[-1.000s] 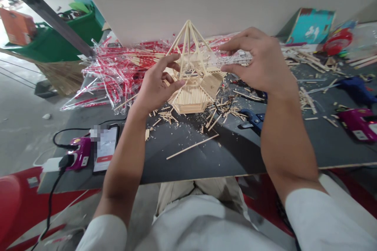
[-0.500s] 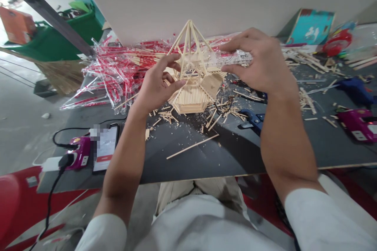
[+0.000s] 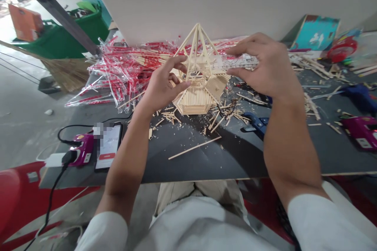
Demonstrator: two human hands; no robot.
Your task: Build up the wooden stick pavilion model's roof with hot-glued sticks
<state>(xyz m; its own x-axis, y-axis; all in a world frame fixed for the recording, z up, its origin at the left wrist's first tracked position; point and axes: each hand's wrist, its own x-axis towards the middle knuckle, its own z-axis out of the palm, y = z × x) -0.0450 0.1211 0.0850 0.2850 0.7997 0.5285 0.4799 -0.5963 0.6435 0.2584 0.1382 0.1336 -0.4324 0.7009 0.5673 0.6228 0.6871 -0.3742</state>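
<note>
A small pavilion model (image 3: 196, 86) built of thin wooden sticks stands on the dark board (image 3: 235, 153), with a pointed frame roof and a hexagonal base. My left hand (image 3: 163, 84) rests against the model's left side, thumb and fingers curled round its frame. My right hand (image 3: 265, 68) hovers at the model's right, pinching a clear plastic ruler (image 3: 235, 60) held level against the roof frame.
A heap of red-and-clear stick wrappers (image 3: 123, 70) lies behind left. Loose sticks and offcuts (image 3: 218, 119) litter the board. A phone (image 3: 107, 146) and purple device (image 3: 82, 153) sit at left; blue cutters (image 3: 256, 121), a blue tool (image 3: 359, 96) and another purple device (image 3: 361, 131) at right.
The view has shifted slightly, so everything sits a little lower and to the right. Both hands keep the same hold on the model and ruler.
</note>
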